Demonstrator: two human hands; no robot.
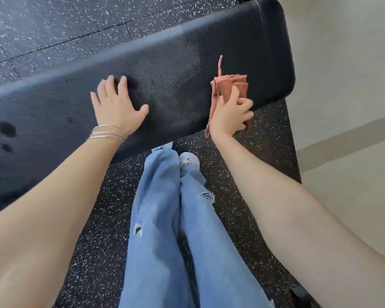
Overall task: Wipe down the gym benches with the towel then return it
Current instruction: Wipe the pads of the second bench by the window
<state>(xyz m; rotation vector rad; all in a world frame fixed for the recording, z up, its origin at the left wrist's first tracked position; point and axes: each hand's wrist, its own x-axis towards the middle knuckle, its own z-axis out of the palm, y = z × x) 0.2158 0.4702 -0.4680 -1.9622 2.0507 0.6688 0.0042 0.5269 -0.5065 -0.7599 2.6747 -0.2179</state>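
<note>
While one towel (pixel 230 90) hangs gripped, one bench (pixel 169 70)

You have one view only: the head camera looks steeply down from your own height, facing forward over the bench (pixel 165 70), whose pad crosses the upper frame. Both forearms reach in from the bottom corners, close to the wide-angle lens.

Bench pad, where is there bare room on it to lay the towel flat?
The bench pad is bare between the left hand, which is flat on it, and the right hand gripping the folded towel. The far end beyond the towel, toward the wall, is also free. The near-left end carries dark spots.
</note>
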